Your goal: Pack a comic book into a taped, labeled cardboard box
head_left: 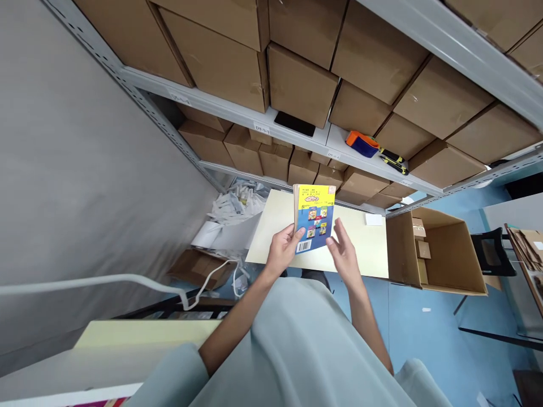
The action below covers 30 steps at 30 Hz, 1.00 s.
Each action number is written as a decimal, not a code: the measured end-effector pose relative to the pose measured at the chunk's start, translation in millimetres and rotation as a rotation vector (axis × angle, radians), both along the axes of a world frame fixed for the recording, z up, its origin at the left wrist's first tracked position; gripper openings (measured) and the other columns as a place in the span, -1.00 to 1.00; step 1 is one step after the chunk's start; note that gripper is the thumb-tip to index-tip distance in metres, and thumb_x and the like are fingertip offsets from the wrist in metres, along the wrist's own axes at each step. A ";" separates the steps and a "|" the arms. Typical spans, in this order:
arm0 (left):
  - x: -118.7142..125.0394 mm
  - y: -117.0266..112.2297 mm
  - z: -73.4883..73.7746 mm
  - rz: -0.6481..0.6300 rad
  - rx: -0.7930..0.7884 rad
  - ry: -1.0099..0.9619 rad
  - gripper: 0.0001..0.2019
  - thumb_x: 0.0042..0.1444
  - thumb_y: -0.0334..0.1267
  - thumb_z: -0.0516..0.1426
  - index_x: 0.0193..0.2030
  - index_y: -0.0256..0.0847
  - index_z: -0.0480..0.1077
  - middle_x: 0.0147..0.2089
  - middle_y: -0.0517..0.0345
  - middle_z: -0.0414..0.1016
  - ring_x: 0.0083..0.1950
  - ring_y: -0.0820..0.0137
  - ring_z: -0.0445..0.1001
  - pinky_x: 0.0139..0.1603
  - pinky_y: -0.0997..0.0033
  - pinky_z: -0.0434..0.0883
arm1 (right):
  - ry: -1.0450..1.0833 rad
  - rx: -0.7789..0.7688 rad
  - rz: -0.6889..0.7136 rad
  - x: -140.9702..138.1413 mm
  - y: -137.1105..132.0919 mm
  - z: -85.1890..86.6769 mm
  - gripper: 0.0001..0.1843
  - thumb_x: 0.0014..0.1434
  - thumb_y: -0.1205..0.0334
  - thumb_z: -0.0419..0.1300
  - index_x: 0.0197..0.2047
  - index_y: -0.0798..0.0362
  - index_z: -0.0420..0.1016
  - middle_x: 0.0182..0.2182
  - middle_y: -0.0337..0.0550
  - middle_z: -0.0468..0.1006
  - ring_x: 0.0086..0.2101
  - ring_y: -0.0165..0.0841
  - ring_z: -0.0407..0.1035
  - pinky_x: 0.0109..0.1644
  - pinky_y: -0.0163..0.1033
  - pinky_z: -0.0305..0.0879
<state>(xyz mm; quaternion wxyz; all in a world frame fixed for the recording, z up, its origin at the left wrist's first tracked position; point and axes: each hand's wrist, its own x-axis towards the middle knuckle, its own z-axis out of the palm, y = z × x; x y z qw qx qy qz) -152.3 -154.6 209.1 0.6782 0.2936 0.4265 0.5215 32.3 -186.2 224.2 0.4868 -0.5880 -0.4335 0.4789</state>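
A small paperback book (316, 217) with a blue and yellow cover is held up over the pale tabletop (271, 226). The cover facing me has little pictures and a barcode near its lower left corner. My left hand (283, 249) grips the book at its lower left edge, thumb on the cover and fingers behind. At the lower right edge is my right hand (344, 251), its fingers stretched out and the thumb close to the cover. Whether that thumb touches the book I cannot tell.
Cardboard boxes (301, 79) fill the metal shelves ahead. A black phone-like slab (294, 124), an orange and blue tape dispenser (362, 143) and cutters (393, 161) lie on one shelf. An open carton (449, 249) stands right; a bin of white scraps (237, 212) stands left.
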 end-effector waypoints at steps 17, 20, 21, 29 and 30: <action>9.4 -24.6 27.5 0.012 0.121 0.217 -0.48 0.05 0.20 0.48 -0.10 -0.23 0.71 -0.07 -0.04 0.78 0.03 0.00 0.70 0.07 0.20 0.63 | -0.257 0.159 0.218 -35.8 -32.4 35.2 -0.09 0.41 -0.17 0.36 0.67 -0.30 0.11 0.69 -0.28 -0.16 0.65 -0.08 -0.30 0.70 0.15 -0.11; 10.6 -25.0 30.4 0.016 0.132 0.210 -0.48 0.03 0.19 0.49 -0.11 -0.25 0.72 -0.10 -0.04 0.77 -0.04 0.04 0.71 0.02 0.23 0.63 | -0.259 0.172 0.201 -37.6 -32.7 33.1 -0.05 0.38 -0.18 0.39 0.68 -0.30 0.10 0.70 -0.29 -0.21 0.65 -0.07 -0.30 0.70 0.12 -0.08; 10.9 -25.0 31.2 0.019 0.141 0.214 -0.48 0.04 0.19 0.49 -0.11 -0.25 0.72 -0.10 -0.03 0.77 -0.06 0.07 0.71 0.01 0.24 0.63 | -0.268 0.179 0.199 -38.4 -32.5 32.6 -0.04 0.38 -0.19 0.39 0.68 -0.30 0.08 0.70 -0.29 -0.23 0.65 -0.07 -0.30 0.70 0.12 -0.08; 10.1 -28.2 27.3 0.011 0.230 0.266 -0.50 0.11 0.16 0.45 -0.08 -0.28 0.70 -0.13 0.00 0.78 -0.18 0.20 0.71 -0.11 0.30 0.67 | -0.402 0.207 0.229 -38.3 -33.2 33.3 0.01 0.40 -0.26 0.34 0.71 -0.24 -0.01 0.68 -0.17 -0.07 0.65 -0.09 -0.28 0.68 0.13 0.00; 10.1 -28.9 25.0 0.009 0.243 0.277 -0.50 0.14 0.16 0.44 -0.07 -0.28 0.71 -0.13 -0.01 0.78 -0.19 0.21 0.72 -0.14 0.32 0.66 | -0.402 0.212 0.222 -37.8 -33.5 32.6 0.01 0.39 -0.27 0.35 0.71 -0.23 0.01 0.68 -0.17 -0.08 0.65 -0.08 -0.26 0.68 0.12 0.02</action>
